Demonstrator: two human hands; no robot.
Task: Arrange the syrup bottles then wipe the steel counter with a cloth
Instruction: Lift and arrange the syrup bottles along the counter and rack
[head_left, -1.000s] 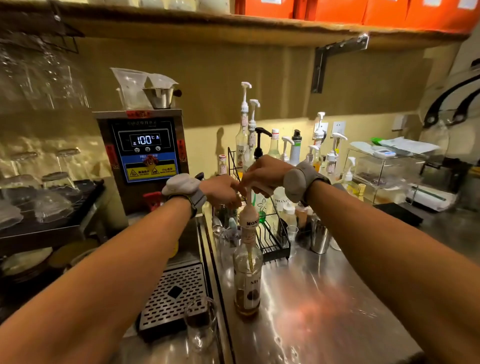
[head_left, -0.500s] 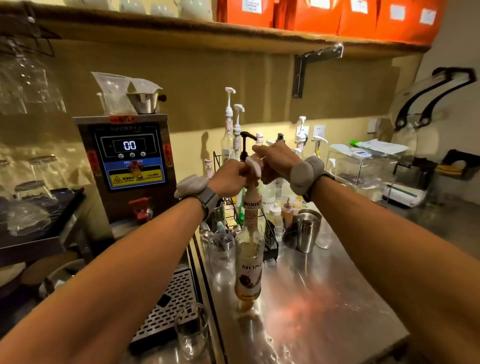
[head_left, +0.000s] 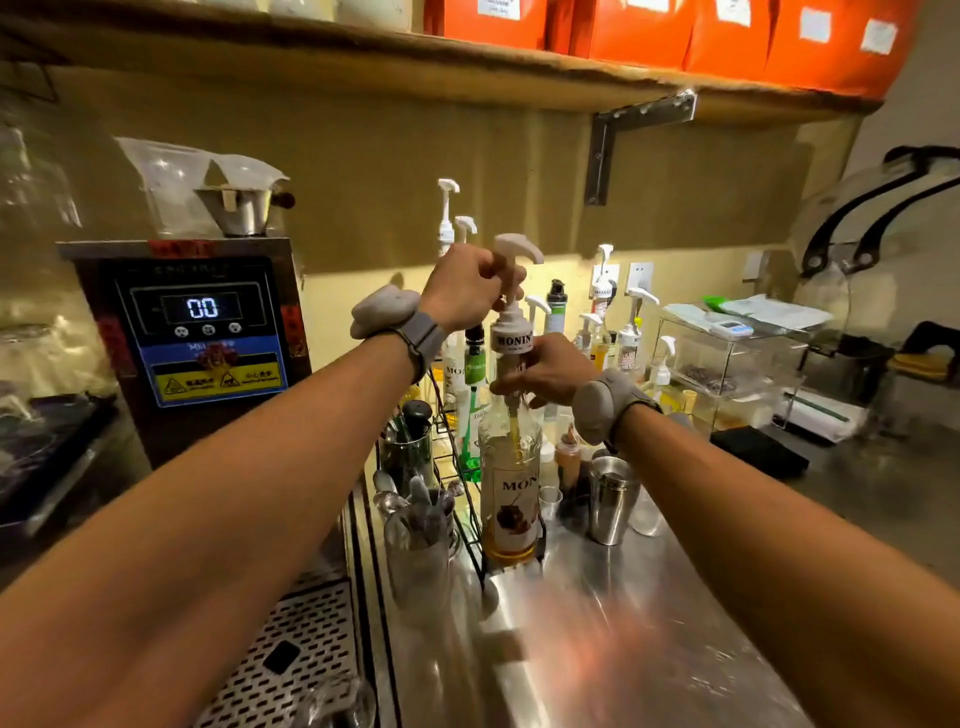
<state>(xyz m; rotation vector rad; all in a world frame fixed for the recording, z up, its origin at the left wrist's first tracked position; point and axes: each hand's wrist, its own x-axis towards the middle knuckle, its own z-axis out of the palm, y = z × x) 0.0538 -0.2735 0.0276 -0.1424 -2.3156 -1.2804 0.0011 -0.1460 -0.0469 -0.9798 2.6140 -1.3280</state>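
Note:
A glass syrup bottle with amber liquid and a Monin label stands upright at the front of a black wire rack on the steel counter. Its white pump sticks up above the neck. My left hand pinches the pump's stem just under the spout. My right hand is wrapped round the bottle's neck below the pump collar. Several more pump bottles stand behind, along the wall. No cloth is in sight.
A hot-water machine with a lit display stands at the left over a perforated drip tray. A glass of spoons, a steel shaker cup and small cups crowd the rack. A clear acrylic stand sits at the back right.
The bottle has moved away from me, back to the front of the wire rack. My right hand has dropped from the pump top to the neck, and my left hand now holds the pump stem.

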